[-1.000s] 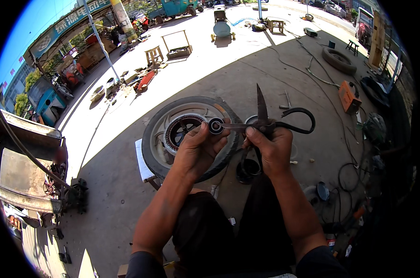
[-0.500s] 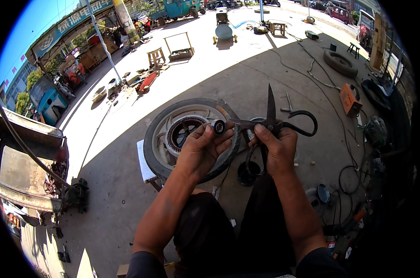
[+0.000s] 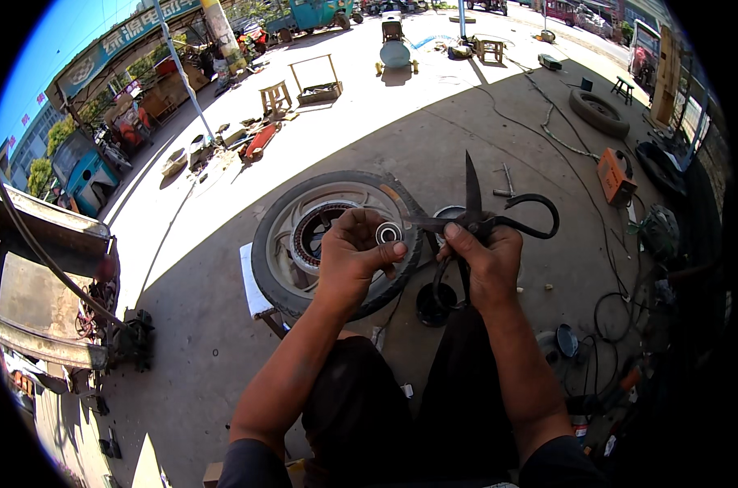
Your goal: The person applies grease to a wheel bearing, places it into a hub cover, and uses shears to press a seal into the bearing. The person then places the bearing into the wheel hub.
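Note:
Pinched between the thumb and fingers of my left hand (image 3: 351, 256) is a small round ball bearing (image 3: 389, 233), its ringed face turned up. Closed around a pair of large dark scissors (image 3: 472, 191), my right hand (image 3: 491, 259) keeps the blades spread. One blade points up; the other reaches left, its tip close beside the bearing. Beneath my hands a wheel with a black tyre (image 3: 266, 236) lies flat on a low white-topped support (image 3: 253, 285). A ring of windings shows inside its hub, partly covered by my left hand.
A dark tub (image 3: 434, 307) stands on the floor right of the wheel, with a metal T-shaped tool (image 3: 508, 180) beyond. An orange machine (image 3: 615, 176), cables and a loose tyre (image 3: 598, 112) lie to the right. At left is a metal cart bed (image 3: 48, 297).
My left hand has turned, tipping the bearing so its ringed face shows more, with the thumb now at its lower edge. The scissors have barely moved.

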Demonstrator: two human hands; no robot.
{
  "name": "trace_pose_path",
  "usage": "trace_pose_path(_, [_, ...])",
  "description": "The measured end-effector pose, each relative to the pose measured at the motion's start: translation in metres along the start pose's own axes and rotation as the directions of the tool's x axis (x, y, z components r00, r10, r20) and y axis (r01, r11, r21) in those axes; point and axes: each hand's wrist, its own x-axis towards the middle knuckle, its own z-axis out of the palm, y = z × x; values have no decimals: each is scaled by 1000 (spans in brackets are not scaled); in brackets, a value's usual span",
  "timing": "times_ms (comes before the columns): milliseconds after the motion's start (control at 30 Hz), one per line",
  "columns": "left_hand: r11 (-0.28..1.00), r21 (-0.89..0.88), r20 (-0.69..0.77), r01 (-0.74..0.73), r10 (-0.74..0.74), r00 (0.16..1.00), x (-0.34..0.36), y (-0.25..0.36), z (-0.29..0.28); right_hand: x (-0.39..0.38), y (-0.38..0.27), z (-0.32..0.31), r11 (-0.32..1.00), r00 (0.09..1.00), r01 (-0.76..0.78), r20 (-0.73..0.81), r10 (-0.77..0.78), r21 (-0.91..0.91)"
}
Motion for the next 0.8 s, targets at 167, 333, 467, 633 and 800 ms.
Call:
trace_pose_path(167, [999,37,-18,-11,11,1000,-1,-1,2,0,3,2,1000,1000,2,8,-2,-2])
trace_pose_path(333, [999,18,-55,30,-29,998,0,-2,1,1,5,0,999,1000,4,10,-4,-42])
trace_pose_path(467, [999,38,-57,39,-36,998,-1,1,0,1,5,0,998,1000,-9,3,9,-67])
trace_pose_path(633, [997,55,-71,48,-44,997,-2,1,0,1,5,1,997,999,-8,31,10,-80])
trace_pose_path(800, [999,44,-59,0,2,998,-1,-3,-3,1,9,1,998,999,-14,28,16,-63])
